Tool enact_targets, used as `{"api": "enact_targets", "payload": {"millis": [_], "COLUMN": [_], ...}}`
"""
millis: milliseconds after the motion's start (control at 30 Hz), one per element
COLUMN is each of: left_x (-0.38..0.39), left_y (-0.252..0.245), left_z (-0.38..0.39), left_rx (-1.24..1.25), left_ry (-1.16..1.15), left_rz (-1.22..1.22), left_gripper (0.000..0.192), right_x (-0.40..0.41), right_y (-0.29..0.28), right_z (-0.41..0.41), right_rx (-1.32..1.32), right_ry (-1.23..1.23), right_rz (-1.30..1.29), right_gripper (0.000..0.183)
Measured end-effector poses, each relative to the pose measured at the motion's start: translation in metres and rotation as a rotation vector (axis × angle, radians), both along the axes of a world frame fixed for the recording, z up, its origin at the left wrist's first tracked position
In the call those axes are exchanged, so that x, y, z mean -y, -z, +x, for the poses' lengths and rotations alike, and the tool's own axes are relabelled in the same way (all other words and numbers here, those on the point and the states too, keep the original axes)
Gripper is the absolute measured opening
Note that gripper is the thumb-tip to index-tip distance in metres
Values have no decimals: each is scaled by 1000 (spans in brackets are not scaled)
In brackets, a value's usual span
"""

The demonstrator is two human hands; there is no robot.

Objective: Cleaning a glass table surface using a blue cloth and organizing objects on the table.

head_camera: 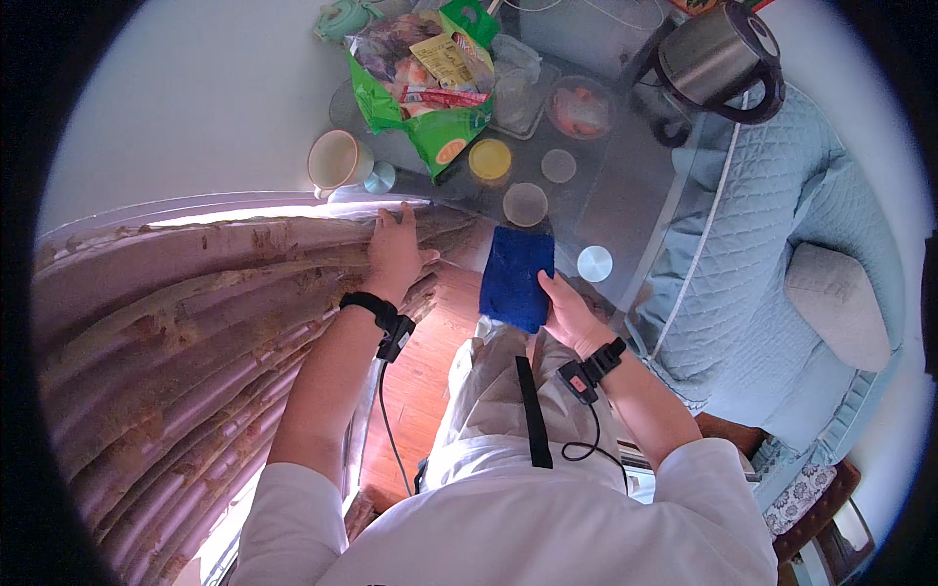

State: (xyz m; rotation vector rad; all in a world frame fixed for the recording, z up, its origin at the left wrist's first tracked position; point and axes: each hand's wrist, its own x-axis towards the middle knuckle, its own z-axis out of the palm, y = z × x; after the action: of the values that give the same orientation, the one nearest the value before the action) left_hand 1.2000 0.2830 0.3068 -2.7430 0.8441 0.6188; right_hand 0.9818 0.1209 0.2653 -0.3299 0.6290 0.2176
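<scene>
My right hand (571,311) grips the right edge of a folded dark blue cloth (516,278), thumb on top, at the near edge of the glass table (615,176). My left hand (396,249) holds nothing; its fingers are spread over the curtain (220,308) by the table's left corner. Whether it touches the fabric I cannot tell. Just beyond its fingertips stands a cream mug with a reddish rim (339,160). Past the cloth lies a round translucent disc (525,204), with a yellow round lid (489,159) and a smaller disc (558,166) behind it.
An open green plastic bag (458,124) of packaged items sits at the back, beside clear plastic containers (581,108). A steel kettle (722,55) stands at the back right. Right of the table is a sofa with a light blue quilted cover (762,220) and a grey cushion (839,308).
</scene>
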Motion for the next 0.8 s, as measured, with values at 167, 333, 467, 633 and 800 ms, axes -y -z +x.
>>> {"api": "enact_targets", "payload": {"millis": [167, 333, 467, 633, 800], "left_x": [-7, -4, -7, -4, -4], "left_y": [2, 2, -1, 1, -4], "left_z": [0, 0, 0, 0, 4], "left_rx": [25, 14, -6, -3, -57], "left_ry": [13, -9, -41, -50, -100], "left_rz": [-52, -91, -120, -186, -146], "left_gripper": [96, 94, 94, 92, 93], "right_x": [5, 7, 14, 85, 169], "right_y": [-13, -7, -17, -37, -48], "right_z": [1, 3, 13, 35, 72], "right_rx": [-16, 3, 44, -59, -222], "right_ry": [14, -49, -47, 95, 63], "right_rz": [-186, -322, -605, -1176, -1651], "right_gripper": [43, 37, 31, 22, 29]}}
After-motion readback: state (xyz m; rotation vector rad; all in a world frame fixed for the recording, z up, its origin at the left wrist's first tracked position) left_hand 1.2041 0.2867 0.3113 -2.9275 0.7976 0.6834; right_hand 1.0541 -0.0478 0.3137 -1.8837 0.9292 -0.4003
